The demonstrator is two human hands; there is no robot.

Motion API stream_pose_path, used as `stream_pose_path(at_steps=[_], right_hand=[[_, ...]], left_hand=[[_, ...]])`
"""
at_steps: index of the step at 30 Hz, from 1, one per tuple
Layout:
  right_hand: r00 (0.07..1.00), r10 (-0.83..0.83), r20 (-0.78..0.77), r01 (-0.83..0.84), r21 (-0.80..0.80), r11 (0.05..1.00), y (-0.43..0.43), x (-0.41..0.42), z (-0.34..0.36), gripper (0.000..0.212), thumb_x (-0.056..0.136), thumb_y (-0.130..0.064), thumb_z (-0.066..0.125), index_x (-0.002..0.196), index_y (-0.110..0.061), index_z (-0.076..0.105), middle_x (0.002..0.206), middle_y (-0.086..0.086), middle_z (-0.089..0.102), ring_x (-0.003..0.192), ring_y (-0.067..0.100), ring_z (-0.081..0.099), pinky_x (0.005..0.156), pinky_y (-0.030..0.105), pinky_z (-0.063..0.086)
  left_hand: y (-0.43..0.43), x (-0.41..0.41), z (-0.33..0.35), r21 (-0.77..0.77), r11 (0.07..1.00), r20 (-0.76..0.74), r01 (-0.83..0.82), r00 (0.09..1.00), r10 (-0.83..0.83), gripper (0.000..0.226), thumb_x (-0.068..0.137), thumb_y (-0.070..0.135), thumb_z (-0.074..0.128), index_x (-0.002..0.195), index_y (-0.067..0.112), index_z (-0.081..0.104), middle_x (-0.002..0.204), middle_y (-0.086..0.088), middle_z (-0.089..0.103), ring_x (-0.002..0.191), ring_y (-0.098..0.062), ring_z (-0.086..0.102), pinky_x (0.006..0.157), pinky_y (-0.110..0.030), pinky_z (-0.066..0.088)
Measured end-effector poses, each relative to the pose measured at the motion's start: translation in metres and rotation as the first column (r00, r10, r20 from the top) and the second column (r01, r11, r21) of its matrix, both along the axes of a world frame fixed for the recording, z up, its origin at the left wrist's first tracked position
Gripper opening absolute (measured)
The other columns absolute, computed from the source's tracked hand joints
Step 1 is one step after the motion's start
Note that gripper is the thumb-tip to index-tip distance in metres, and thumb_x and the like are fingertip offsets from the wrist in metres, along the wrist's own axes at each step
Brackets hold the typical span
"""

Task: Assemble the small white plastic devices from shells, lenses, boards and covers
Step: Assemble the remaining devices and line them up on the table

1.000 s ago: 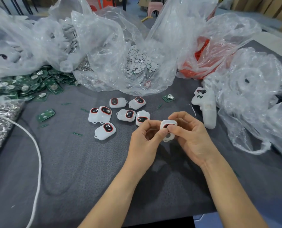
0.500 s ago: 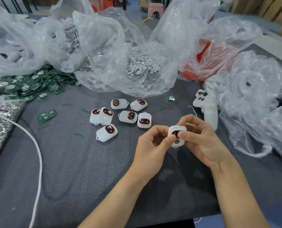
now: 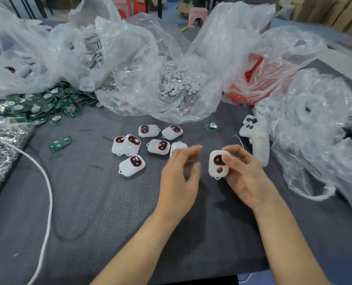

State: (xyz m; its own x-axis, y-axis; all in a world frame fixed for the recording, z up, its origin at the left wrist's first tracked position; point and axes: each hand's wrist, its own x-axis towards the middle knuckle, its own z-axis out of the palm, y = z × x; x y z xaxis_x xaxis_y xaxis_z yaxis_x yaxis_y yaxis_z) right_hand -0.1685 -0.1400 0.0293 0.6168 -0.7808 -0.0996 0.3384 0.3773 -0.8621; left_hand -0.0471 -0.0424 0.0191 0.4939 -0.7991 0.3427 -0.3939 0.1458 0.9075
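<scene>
Your right hand (image 3: 247,177) holds one white device (image 3: 213,168) above the dark mat (image 3: 88,202), in front of you and a little right of centre. Your fingers curl round its back and your thumb presses on the edge of the red-ringed dark lens. The device stands nearly upright, with its long axis running away from you and tipped slightly left at the top. The lens end points away from you, and the small loop at the other end points back toward you. Its face is turned up to your eyes, with a round hole showing below the lens.

Your left hand (image 3: 177,177) hovers just beside it without touching. It is blurred, its fingers are loosely spread, and it holds nothing.

Behind your left hand a cluster of similar white devices (image 3: 132,164) lies lens-up on the mat, pointing various ways. Green boards (image 3: 33,108) are heaped far left, and a clear bag of white discs (image 3: 177,81) sits at the back.
</scene>
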Motion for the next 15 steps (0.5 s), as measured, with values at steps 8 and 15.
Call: stream_pose_path(at_steps=[8,15], right_hand=[[1.0,-0.029,-0.011,0.03,0.056,0.998,-0.003,0.001,-0.002,0.012,0.069,-0.003,0.062,0.072,-0.013,0.067,0.074,0.003,0.069,0.067,0.01,0.065,0.061,0.023,0.055],[0.999,-0.037,0.013,0.036,0.086,0.996,-0.005,0.001,-0.004,0.012,0.068,-0.003,0.063,0.078,-0.009,0.063,0.075,0.003,0.069,0.069,0.009,0.067,0.062,0.021,0.056]], left_hand=[[-0.005,0.083,0.017,0.508,0.836,0.663,-0.206,0.713,-0.227,0.034,0.085,0.002,0.052,0.116,0.01,0.061,0.12,-0.009,0.055,0.108,-0.031,0.05,0.093,-0.036,0.035],[-0.007,0.074,0.022,0.458,0.811,0.713,-0.365,0.696,-0.09,0.043,0.081,0.044,0.068,0.116,0.019,0.064,0.114,-0.006,0.054,0.107,-0.026,0.049,0.087,-0.033,0.035]])
